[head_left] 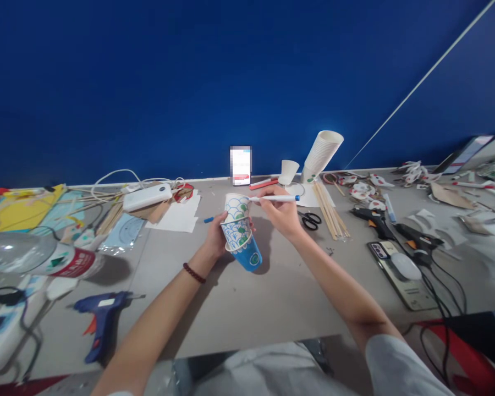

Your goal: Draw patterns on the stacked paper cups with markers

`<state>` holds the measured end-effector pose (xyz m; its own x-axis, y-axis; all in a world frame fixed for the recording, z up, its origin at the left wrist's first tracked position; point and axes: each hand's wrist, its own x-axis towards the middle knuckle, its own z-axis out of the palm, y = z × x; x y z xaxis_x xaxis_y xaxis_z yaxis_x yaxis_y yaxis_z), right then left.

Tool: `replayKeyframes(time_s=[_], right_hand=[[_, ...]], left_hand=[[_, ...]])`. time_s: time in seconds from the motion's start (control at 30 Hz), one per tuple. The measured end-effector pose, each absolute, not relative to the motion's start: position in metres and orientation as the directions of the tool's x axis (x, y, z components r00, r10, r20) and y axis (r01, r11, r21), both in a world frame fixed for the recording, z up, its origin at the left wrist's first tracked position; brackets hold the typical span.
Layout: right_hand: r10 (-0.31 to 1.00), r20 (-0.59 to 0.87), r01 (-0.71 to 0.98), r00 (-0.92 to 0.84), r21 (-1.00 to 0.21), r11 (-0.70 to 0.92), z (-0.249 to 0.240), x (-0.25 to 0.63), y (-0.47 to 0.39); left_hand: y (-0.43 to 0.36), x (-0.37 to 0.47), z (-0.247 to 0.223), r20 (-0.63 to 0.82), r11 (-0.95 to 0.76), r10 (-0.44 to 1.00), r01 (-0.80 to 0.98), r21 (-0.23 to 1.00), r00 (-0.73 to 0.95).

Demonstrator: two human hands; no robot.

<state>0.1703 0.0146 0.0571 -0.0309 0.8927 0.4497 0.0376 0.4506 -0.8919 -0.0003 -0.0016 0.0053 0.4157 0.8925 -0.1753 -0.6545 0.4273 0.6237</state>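
Observation:
My left hand (218, 235) is wrapped round a stack of paper cups (236, 231), nested and tilted above the table. Blue scalloped lines and green patches decorate the upper cups, and the lowest one is solid blue with a round green mark. Between the fingers of my right hand (281, 212) is a white marker (278, 198) with a blue end. Its tip meets or nearly meets the top cup's side; I cannot tell which. A blue pen cap (208, 219) shows beside my left hand.
A phone (241, 166) leans on the blue wall, with a tall cup stack (322, 157) to its right. Scissors (311, 221) and wooden sticks (330, 212) lie right of my hands. A blue glue gun (103, 319) and a bottle (45, 256) occupy the left.

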Motion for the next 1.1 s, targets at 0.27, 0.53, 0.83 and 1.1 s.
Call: replayKeyframes(time_s=[0.27,0.53,0.83,1.1], right_hand=[[0.881,0.472,0.031,-0.035,-0.881,0.473,0.0556,0.1711,0.0165],[0.879,0.473,0.024,-0.064,-0.879,0.475,0.0575,0.1712,0.0155],[0.94,0.34,-0.115,-0.026,-0.935,0.335,0.0588,0.1705,0.0153],[0.923,0.386,-0.106,0.007,-0.917,0.384,0.0602,0.1703,0.0145]], left_hand=[[-0.0026,0.0008,0.0064,-0.185,0.411,0.904,-0.664,0.625,0.385],[-0.0016,0.0008,0.0057,-0.188,0.411,0.905,-0.67,0.618,0.381],[-0.0017,-0.0012,0.0047,-0.207,0.448,0.889,-0.682,0.578,0.408],[-0.0021,-0.0011,0.007,-0.229,0.45,0.891,-0.707,0.545,0.391]])
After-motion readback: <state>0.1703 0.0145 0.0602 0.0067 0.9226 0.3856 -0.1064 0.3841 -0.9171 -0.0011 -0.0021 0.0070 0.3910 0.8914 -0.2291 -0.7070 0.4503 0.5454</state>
